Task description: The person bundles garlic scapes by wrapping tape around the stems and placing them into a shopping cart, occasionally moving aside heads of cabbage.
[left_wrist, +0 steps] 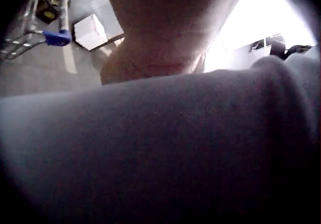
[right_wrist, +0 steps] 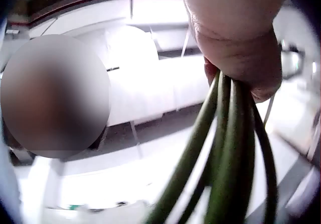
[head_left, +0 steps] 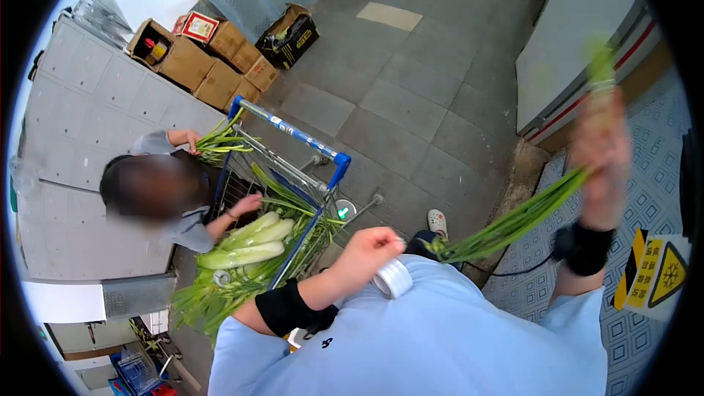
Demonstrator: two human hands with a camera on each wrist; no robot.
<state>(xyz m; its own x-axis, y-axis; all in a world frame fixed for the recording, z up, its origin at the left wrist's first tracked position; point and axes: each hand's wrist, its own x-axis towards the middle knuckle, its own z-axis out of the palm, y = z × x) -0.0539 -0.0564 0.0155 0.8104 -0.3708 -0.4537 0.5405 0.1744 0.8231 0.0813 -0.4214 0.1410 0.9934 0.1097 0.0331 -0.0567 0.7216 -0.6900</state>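
My right hand (head_left: 603,139), raised at the right of the head view and blurred, grips a bunch of long green stalks (head_left: 513,220); they hang down and to the left. In the right wrist view the stalks (right_wrist: 233,148) come out below the curled hand (right_wrist: 241,58). My left hand (head_left: 364,253) is in front of the shirt, its fingers curled at the edge of a white roll (head_left: 394,279). In the left wrist view the hand (left_wrist: 155,48) shows only in part, its fingers hidden behind cloth.
At the left a shopping cart (head_left: 293,132) holds leafy greens and pale long vegetables (head_left: 242,255). Beside it a person (head_left: 194,227) holds green stalks. Cardboard boxes (head_left: 187,62) stand along the wall. A yellow warning sign (head_left: 654,275) is at the right.
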